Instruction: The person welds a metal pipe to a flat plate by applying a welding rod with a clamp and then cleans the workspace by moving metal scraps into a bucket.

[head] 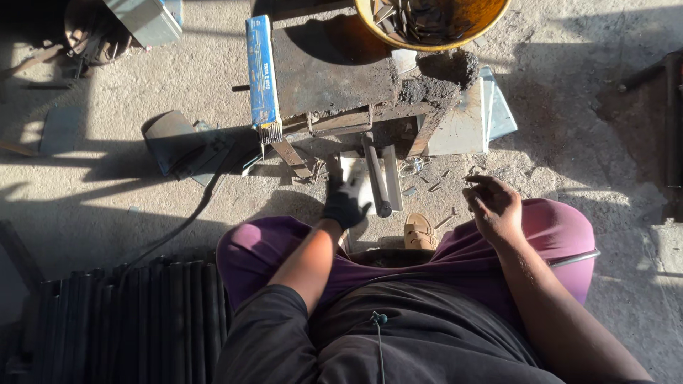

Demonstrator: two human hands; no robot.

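You sat over a low metal block (334, 71). Your gloved left hand (346, 203) curled its fingers around a steel bar (375, 178) at the block's near edge, steadying it. Your bare right hand (496, 208) hovered above your knee, fingers loosely bent, holding nothing.

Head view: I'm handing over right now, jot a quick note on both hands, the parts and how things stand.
Left hand: in a dark glove, resting at the near end of the metal tube, which lies on a flat strip under the edge of the rusty work block. Whether it grips the tube cannot be told.
Right hand: bare, over the right knee, fingers curled; anything pinched in them is too small to tell.
Blue rod box: on the block's left edge, rods sticking out.
Yellow basin: scrap pieces inside, beyond the block.
Black tubes: stacked at the left.
Done or left: no sign either way.
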